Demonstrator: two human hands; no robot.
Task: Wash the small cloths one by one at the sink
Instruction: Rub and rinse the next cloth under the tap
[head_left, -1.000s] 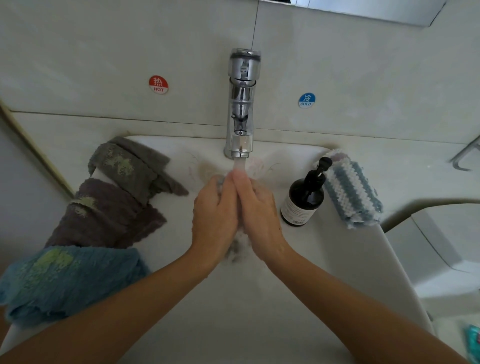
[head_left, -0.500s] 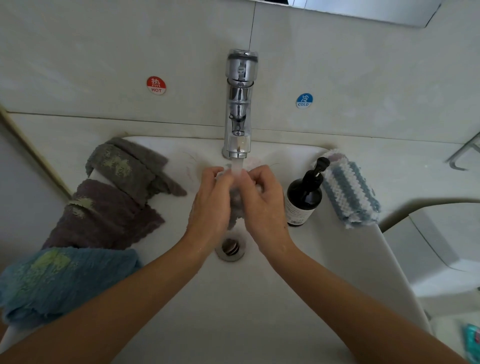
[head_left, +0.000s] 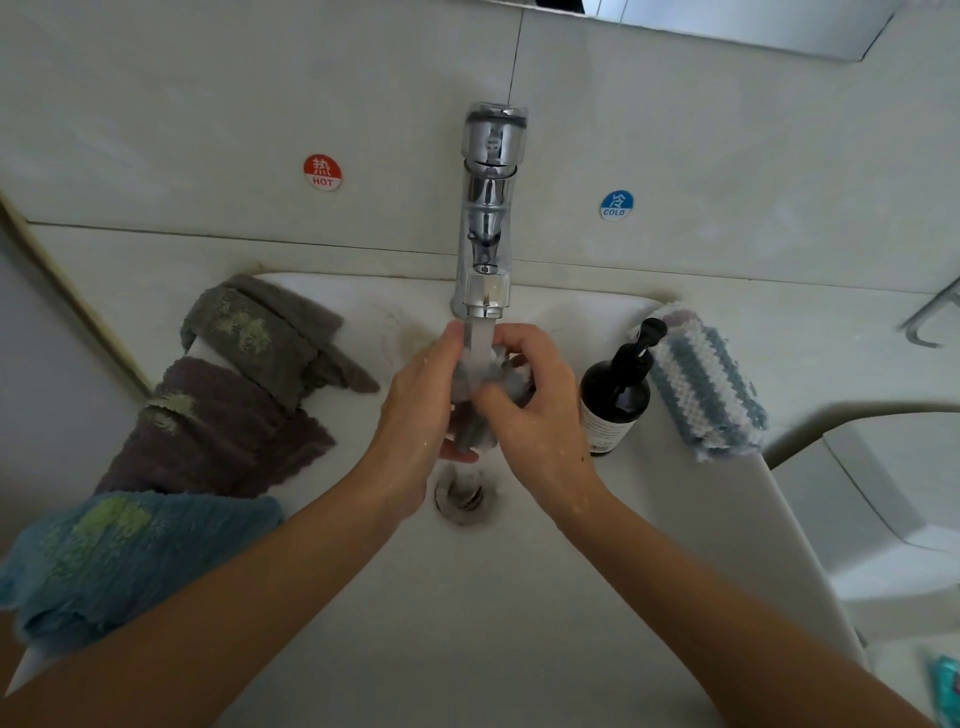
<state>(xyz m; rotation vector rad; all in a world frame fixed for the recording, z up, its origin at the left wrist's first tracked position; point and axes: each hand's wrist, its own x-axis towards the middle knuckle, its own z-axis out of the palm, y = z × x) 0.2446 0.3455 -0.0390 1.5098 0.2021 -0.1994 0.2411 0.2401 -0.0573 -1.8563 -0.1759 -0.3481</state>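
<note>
Hands (head_left: 483, 410) bunch wet grey fuzzy cloth (head_left: 470, 387) under tap (head_left: 485, 218).

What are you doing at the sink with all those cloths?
A person is washing a small grey cloth under the running tap. The left hand and right hand both hold it over the drain. Three stained cloths wait on the sink's left edge: a grey-green cloth, a brown cloth and a blue cloth. A soap bottle and a striped cloth sit on the right.
</note>
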